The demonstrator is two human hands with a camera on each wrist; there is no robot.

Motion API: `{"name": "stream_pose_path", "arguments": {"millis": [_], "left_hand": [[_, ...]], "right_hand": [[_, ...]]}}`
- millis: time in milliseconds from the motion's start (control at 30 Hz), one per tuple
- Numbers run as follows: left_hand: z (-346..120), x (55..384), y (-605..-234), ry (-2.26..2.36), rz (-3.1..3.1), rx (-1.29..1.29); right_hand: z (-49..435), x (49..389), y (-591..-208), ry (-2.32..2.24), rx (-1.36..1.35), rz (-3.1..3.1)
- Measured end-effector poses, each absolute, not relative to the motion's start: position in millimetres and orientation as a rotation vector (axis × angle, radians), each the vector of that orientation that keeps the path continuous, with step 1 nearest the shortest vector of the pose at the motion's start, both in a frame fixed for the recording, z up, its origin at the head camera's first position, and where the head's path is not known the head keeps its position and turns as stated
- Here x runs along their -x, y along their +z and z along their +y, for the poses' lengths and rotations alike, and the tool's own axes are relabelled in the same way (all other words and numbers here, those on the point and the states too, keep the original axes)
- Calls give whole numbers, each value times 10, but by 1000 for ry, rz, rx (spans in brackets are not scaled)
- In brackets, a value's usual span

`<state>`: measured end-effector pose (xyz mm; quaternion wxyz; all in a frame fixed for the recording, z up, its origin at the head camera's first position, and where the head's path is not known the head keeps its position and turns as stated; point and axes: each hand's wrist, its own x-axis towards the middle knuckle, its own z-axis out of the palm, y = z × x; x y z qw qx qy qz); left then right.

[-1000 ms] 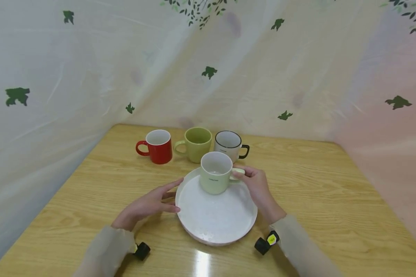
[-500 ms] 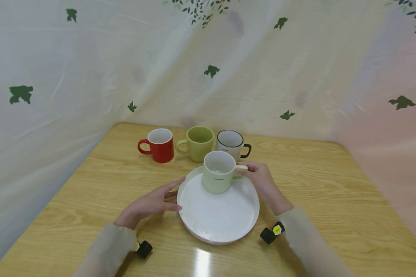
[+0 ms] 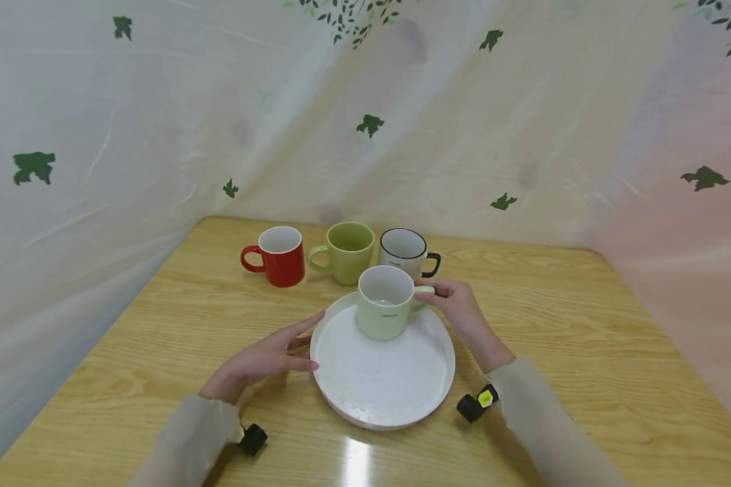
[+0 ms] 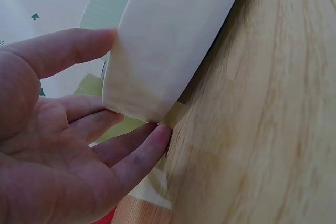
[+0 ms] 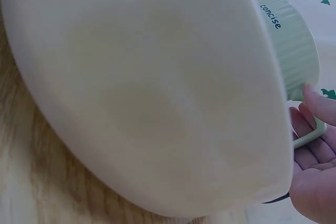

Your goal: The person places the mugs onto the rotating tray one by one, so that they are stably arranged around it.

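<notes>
A pale green mug (image 3: 382,318) stands upright at the far part of a round white tray (image 3: 378,385). Small dark lettering marks its side, read as "concise" in the right wrist view. My right hand (image 3: 459,314) pinches the mug's handle (image 5: 314,134) between thumb and fingers. At the tray's left side, my left hand (image 3: 264,355) rests against the rim with spread, fairly straight fingers. In the left wrist view its thumb (image 4: 79,51) lies at the tray's upper edge, while the other fingertips reach along and under the side wall.
Behind the tray stand a red mug (image 3: 284,264), an olive green mug (image 3: 351,260) and a white mug (image 3: 396,256) with black rim and handle. All are on the wooden table (image 3: 560,325). A patterned white curtain (image 3: 292,115) hangs behind the table.
The pale green mug has turned slightly, its lettering shifting right, as my right hand moved a little with the handle. My left hand stays at the tray's rim.
</notes>
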<state>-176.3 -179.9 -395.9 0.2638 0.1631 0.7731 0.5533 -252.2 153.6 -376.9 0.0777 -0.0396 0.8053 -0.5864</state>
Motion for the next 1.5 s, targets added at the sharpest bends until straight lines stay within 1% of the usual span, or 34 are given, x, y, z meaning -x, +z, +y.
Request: {"name": "stream_pose_path", "arguments": {"millis": [333,567,833,1033,1167,1500], "left_hand": [[-1764,1759,-3958,1485,2116,-449],[-1777,1742,-3946,1474,2147,-434],[-1789,1743,-3951,1475,2142,-457],[-1784,1754,-3957,1470,2143,-472],[-1778,1762,-3960,1485,2130,-494],[-1748,1764,-4010,1543,2071,-565]], "right_hand": [[1630,2507,-3777,-1720,165,2475],[1751,2606,-3792,-1823,58,2483],[1801,2685,-3719,-1891,-89,2600],[1831,2772,-3722,-1914,-153,2646],[1844,2830,-3728,-1844,-137,2700],[1834,3049,-3673,-1526,22,2812]]}}
